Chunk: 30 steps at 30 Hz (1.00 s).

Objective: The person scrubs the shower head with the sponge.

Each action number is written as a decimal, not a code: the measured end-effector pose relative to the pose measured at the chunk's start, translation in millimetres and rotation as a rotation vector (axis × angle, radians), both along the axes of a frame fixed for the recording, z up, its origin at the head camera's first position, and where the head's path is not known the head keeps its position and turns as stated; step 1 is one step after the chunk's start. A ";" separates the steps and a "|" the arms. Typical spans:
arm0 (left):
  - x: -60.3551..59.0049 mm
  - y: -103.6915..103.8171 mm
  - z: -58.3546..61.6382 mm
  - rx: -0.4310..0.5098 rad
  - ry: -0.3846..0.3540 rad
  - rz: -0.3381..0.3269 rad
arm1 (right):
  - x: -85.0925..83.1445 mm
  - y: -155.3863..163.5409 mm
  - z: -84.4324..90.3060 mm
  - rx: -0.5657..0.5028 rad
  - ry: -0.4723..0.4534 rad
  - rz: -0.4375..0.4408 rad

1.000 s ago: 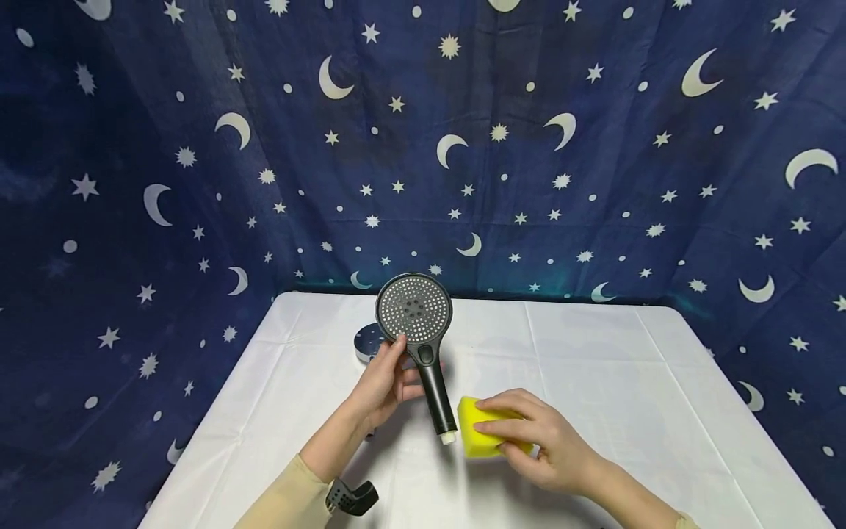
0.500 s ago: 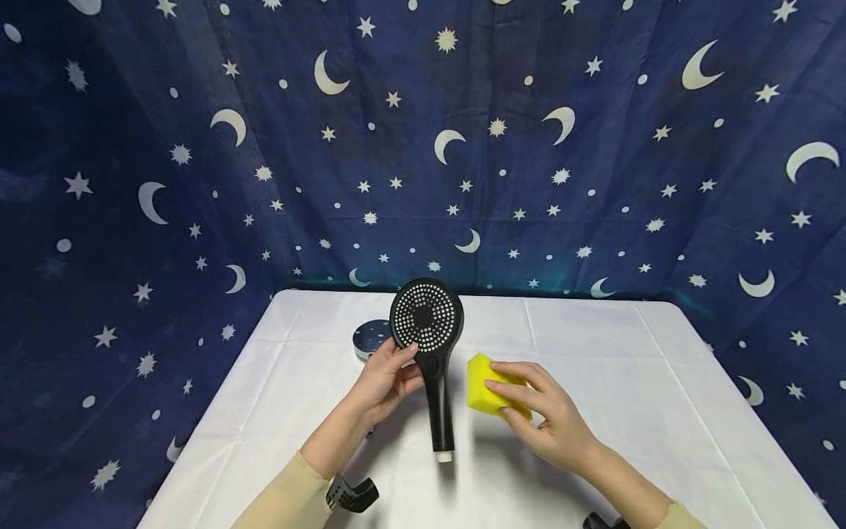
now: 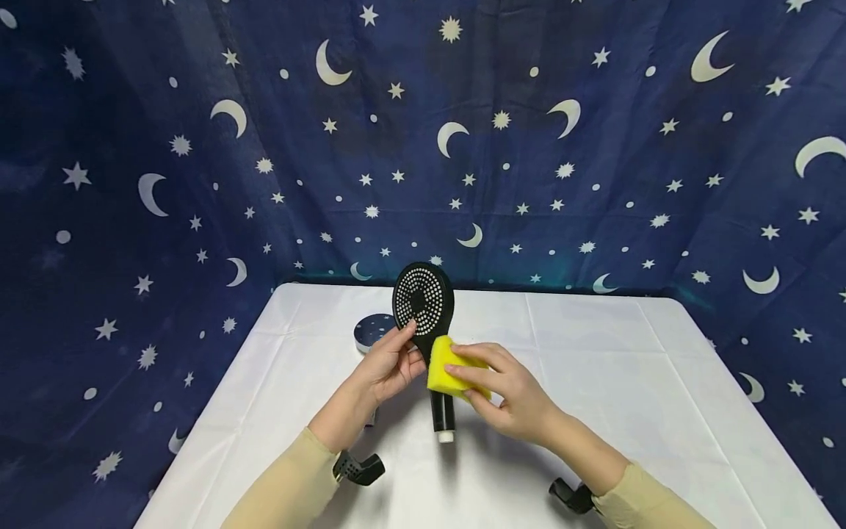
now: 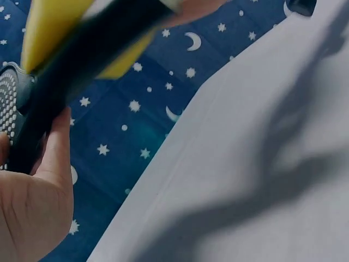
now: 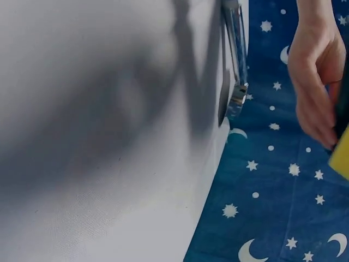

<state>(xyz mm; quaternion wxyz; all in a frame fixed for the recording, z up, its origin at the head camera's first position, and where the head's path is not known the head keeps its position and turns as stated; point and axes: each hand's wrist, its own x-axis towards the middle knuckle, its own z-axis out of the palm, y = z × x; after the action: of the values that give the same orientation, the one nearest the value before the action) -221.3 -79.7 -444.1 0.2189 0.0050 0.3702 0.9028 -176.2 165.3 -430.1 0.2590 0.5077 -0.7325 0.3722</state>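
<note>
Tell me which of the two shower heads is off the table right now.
The black shower head, gripped upright by the left hand. The round chrome one lies flat on the table behind.

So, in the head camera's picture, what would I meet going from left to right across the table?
Round chrome disc → left hand, which grips the black shower head → yellow sponge pressed on its handle → right hand, which holds the sponge.
</note>
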 end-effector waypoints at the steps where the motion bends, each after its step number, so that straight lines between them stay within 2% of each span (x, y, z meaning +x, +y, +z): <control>1: -2.7 -0.3 1.0 -0.001 -0.004 0.011 | 3.6 1.6 -0.7 0.018 -0.012 0.029; 5: -10.6 -1.8 2.7 -0.006 -0.028 0.032 | 16.3 7.3 -2.8 0.062 -0.006 0.132; 8: -13.0 -1.0 2.3 -0.007 -0.040 0.009 | 15.2 8.3 -1.9 0.083 0.021 0.154; 11: -12.9 1.4 1.0 0.001 -0.034 -0.046 | 2.4 7.3 1.5 0.086 0.065 0.123; 15: -11.3 6.2 0.6 0.025 -0.012 -0.131 | -19.7 6.9 7.5 0.036 0.120 0.019; 19: -12.4 9.0 2.7 0.060 -0.001 -0.150 | -26.9 5.8 10.2 0.000 0.093 -0.045; 22: -14.5 7.0 3.1 0.082 0.000 -0.123 | -15.7 4.6 8.6 0.030 0.025 -0.027; 25: -16.4 3.1 2.6 0.112 -0.003 -0.110 | 3.0 5.6 4.8 0.054 -0.025 0.025; 27: -17.3 0.4 2.4 0.146 -0.006 -0.112 | 15.0 7.3 1.5 0.050 -0.035 0.072; 30: -18.6 -2.5 2.1 0.211 -0.013 -0.137 | 25.2 7.2 -2.7 0.027 -0.002 0.131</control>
<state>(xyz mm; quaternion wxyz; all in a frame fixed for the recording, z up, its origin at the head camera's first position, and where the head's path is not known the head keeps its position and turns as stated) -239.9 -82.2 -442.0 0.2808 0.0475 0.2707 0.9196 -151.0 172.5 -432.9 0.2265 0.5579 -0.7029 0.3787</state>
